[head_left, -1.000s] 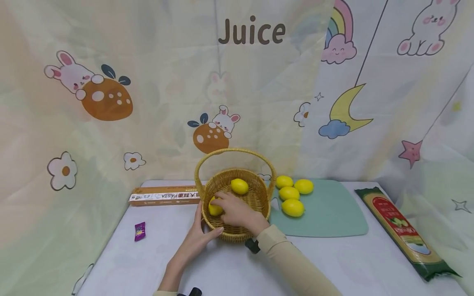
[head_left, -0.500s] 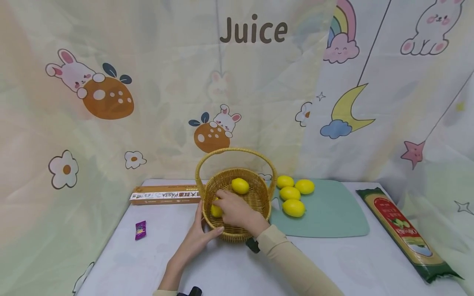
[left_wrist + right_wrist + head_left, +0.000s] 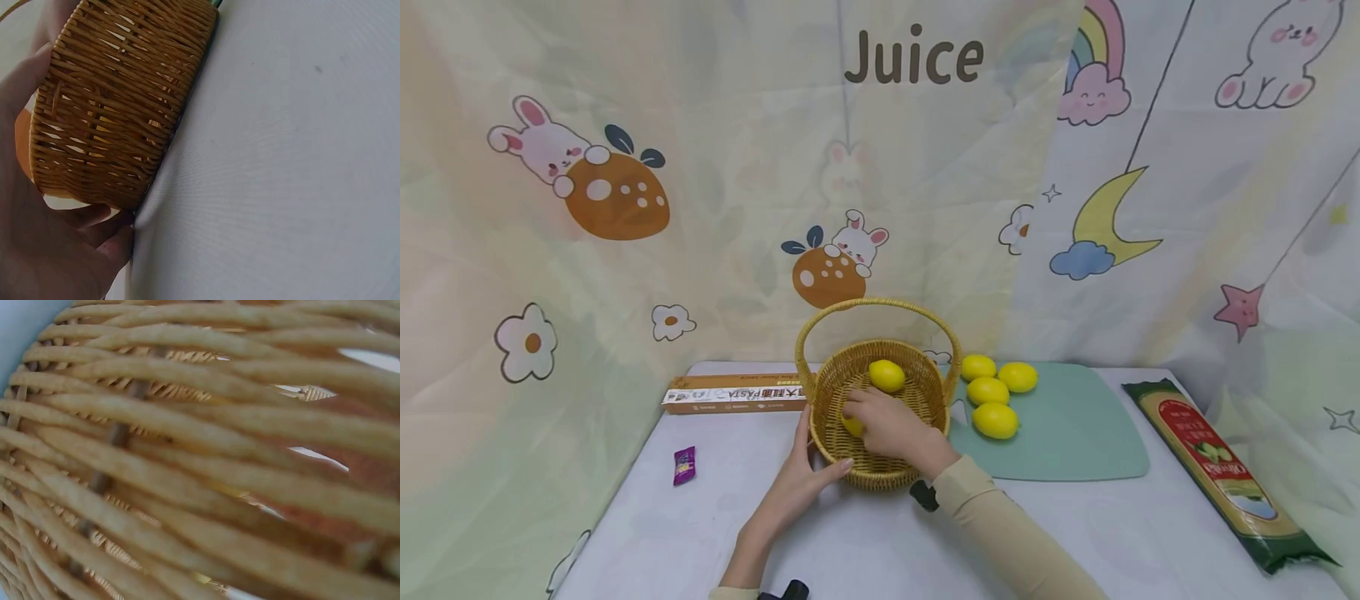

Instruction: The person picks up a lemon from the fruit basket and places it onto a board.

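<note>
A round wicker basket (image 3: 880,481) with a tall arched handle stands on the table. My left hand (image 3: 796,483) grips its left side, thumb at the front rim; in the left wrist view the fingers (image 3: 115,247) reach low along the woven wall. Inside the basket, my right hand (image 3: 891,423) holds a lemon (image 3: 852,426), mostly covered by the fingers. Another lemon (image 3: 887,376) lies towards the back of the basket. Wicker strands (image 3: 187,425) fill the right wrist view and largely screen the right hand from it.
Right of the basket, several lemons (image 3: 996,421) sit on a green cutting board (image 3: 1075,433). A long pasta box (image 3: 737,395) lies behind left, a purple wrapped candy (image 3: 684,466) at left. A green-and-red packet (image 3: 1225,471) lies far right. A printed curtain (image 3: 737,167) closes off the back.
My right hand has shifted a little to the right inside the basket, and the lemon under its fingers has come away from the left wall. The left hand keeps its hold.
</note>
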Demonstrator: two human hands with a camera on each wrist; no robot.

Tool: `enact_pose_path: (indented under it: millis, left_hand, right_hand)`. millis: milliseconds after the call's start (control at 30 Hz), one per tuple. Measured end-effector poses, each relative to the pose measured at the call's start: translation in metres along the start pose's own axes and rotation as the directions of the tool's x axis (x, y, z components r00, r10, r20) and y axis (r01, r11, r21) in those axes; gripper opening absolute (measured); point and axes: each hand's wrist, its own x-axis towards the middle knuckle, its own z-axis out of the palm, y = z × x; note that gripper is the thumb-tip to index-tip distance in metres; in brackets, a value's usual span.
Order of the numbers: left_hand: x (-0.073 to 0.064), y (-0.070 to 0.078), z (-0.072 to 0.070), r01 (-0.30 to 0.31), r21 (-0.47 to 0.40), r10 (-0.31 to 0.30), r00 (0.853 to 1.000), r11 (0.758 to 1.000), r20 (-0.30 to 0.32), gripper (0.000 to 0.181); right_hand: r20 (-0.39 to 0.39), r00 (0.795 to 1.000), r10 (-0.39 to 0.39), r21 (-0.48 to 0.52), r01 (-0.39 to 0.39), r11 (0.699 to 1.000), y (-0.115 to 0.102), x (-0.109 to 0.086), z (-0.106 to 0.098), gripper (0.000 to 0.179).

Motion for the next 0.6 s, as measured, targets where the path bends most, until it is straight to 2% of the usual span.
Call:
enact_pose_path:
  millis: [267, 400, 600]
  left_hand:
    - [0.000, -0.001, 0.000, 0.010, -0.007, -0.010, 1.000, 1.000, 0.007, 0.116]
    - [-0.001, 0.000, -0.001, 0.009, -0.001, -0.009, 1.000, 1.000, 0.006, 0.115]
    - [-0.001, 0.001, -0.001, 0.003, -0.003, -0.003, 1.000, 1.000, 0.018, 0.115]
  right_hand:
    - [0.072, 0.994, 0.086, 0.121, -0.094, 0.988, 0.004, -0.007, -0.011, 0.032]
    - [0.108, 0.991, 0.084, 0.209, -0.105, 0.972, 0.007, -0.012, -0.012, 0.028]
    - [0.163, 0.980, 0.115, 0.260, -0.155, 0.953, 0.016, -0.021, -0.014, 0.046]
